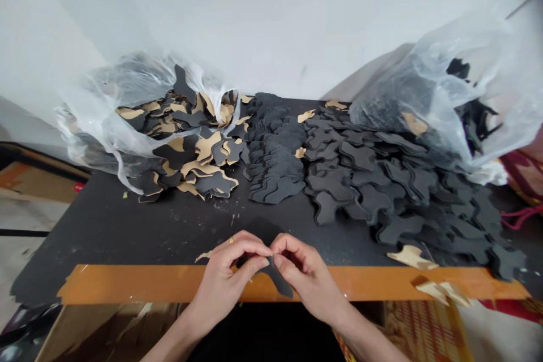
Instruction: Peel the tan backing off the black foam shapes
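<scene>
My fingers point(254, 253) are drawn tight, thumb against forefinger on both sides, and the two pinches meet at the top edge of one black foam piece point(278, 280) that I hold over the near edge of the table point(127, 226). The left hand point(227, 274) grips that edge from the left and the right hand point(305, 274) from the right, fingertips almost touching each other, so neither hand is nearer than the other; the piece sits right between them. From the pinch it hangs down and toward me, its long axis running from the fingertips slantwise to the lower right, across the orange tape strip point(139, 285) along the table edge. A sliver of tan backing point(203, 256) shows just left of my left fingers, though I cannot tell whether it is joined to the piece. Farther away on the table lie a row of stacked black pieces point(274, 158) in the middle, a spread heap of black pieces point(403, 192) to the right, and black-and-tan pieces point(199, 153) spilling from a clear plastic bag point(102, 102) to the left. A second bag point(445, 90) lies at the far right.
</scene>
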`<state>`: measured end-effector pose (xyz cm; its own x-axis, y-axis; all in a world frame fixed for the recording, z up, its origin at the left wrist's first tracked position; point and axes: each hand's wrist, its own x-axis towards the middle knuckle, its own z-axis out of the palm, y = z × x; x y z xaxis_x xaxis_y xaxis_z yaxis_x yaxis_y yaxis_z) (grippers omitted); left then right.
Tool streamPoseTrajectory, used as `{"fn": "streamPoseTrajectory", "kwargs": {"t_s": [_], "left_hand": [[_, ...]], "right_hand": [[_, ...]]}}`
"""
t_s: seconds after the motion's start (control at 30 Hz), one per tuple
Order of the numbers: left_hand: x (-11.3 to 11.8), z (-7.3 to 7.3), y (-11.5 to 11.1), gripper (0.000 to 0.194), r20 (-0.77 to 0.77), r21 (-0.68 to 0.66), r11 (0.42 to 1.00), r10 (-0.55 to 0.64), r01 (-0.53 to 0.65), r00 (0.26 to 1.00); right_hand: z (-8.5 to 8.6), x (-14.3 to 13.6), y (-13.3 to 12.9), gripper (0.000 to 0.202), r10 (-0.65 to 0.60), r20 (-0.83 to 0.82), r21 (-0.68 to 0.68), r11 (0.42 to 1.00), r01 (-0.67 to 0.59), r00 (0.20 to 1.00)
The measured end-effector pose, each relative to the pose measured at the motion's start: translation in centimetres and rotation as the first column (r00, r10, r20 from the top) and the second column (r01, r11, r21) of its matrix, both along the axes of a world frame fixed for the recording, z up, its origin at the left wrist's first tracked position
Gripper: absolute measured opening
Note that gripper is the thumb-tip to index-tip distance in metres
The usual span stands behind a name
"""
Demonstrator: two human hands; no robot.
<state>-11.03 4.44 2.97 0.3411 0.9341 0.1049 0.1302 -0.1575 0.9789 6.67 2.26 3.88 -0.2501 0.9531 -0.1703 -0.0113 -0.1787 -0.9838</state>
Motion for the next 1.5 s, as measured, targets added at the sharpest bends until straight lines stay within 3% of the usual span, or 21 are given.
{"fn": "streamPoseTrajectory", "kwargs": {"t_s": [0.13, 0.27, 0.5, 0.67, 0.83, 0.97, 1.1, 1.23, 1.33, 1.4, 1.5], "left_hand": [[0.0, -0.6, -0.3, 0.018, -0.007, 0.06, 0.998, 0.01, -0.009, 1.0], [-0.5, -0.4, -0.3, 0.027, -0.119, 0.172, 0.981, -0.068, 0.088, 0.991], [-1.2, 0.7, -0.3, 0.023, -0.198, 0.392, 0.896, -0.141, 0.21, 0.97], [-1.8, 1.2, -0.9, 0.033, -0.165, 0.39, 0.873, -0.248, 0.294, 0.955], [-1.8, 1.5, -0.9, 0.036, -0.115, 0.407, 0.883, -0.207, 0.236, 0.971], [-1.4, 2.0, -0.6, 0.033, -0.181, 0.386, 0.902, -0.131, 0.193, 0.975], [-1.2, 1.9, -0.8, 0.025, -0.246, 0.306, 0.941, -0.066, 0.142, 0.967], [-1.0, 1.2, -1.2, 0.025, -0.271, 0.279, 0.952, -0.046, 0.125, 0.961], [-0.9, 0.9, -1.5, 0.025, -0.283, 0.226, 0.966, -0.056, 0.123, 0.957], [-0.9, 0.8, -1.6, 0.024, -0.288, 0.187, 0.975, -0.063, 0.12, 0.955], [-0.8, 0.8, -1.8, 0.026, -0.288, 0.162, 0.978, -0.08, 0.131, 0.954]], "right_hand": [[-0.2, -0.2, -0.1, 0.018, 0.005, 0.009, 0.016, 1.0, -0.005, 1.0], [-0.4, 0.1, -0.3, 0.015, 0.046, 0.015, 0.004, 0.999, -0.046, 0.999], [-0.4, 0.5, -0.2, 0.018, 0.079, -0.002, -0.085, 0.993, -0.079, 0.997], [-0.6, 0.7, 0.1, 0.024, 0.072, -0.03, -0.172, 0.982, -0.077, 0.997], [-0.7, 1.4, 0.3, 0.023, 0.064, 0.015, -0.177, 0.982, -0.06, 0.998], [0.7, 2.3, -0.1, 0.021, -0.012, 0.082, -0.018, 1.0, 0.013, 0.997], [1.8, 2.5, -1.1, 0.05, 0.024, 0.243, 0.147, 0.987, -0.061, 0.97], [0.8, 1.8, -2.1, 0.037, -0.094, 0.386, 0.268, 0.963, -0.014, 0.918], [-0.2, 1.5, -2.5, 0.042, -0.242, 0.445, 0.522, 0.852, -0.03, 0.862], [-0.6, 1.5, -2.5, 0.044, -0.223, 0.461, 0.595, 0.796, -0.113, 0.859], [-0.7, 1.4, -2.4, 0.038, -0.139, 0.429, 0.529, 0.84, -0.123, 0.892]]}}
